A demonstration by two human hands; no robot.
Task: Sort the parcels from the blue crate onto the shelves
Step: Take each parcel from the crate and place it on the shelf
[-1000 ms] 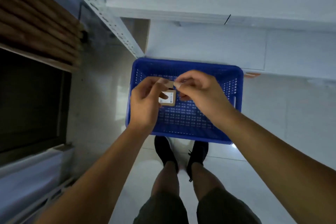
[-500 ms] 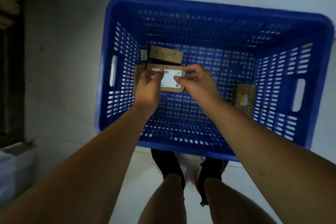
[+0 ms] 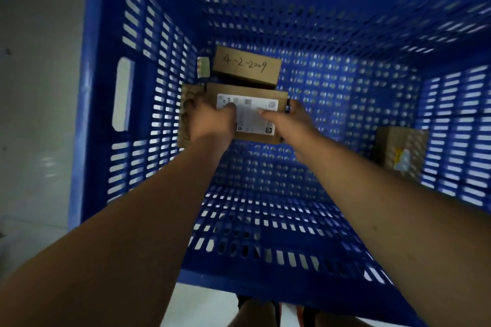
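Head view: left hand (image 3: 212,121) and right hand (image 3: 295,123) clasp the labelled parcel (image 3: 251,111) by its ends in the blue crate (image 3: 101,93); next, seemingly, lift it clear.

Dim and bluish. Light pokes through the crate (image 3: 101,114) holes beside the left hand (image 3: 212,121). Right of the right hand (image 3: 292,121), everything smears.

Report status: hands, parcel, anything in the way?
Left hand and right hand both grip the labelled parcel, thumbs on its label. Parcel low inside the blue crate. Handwritten box close behind it; nothing above blocks a lift.
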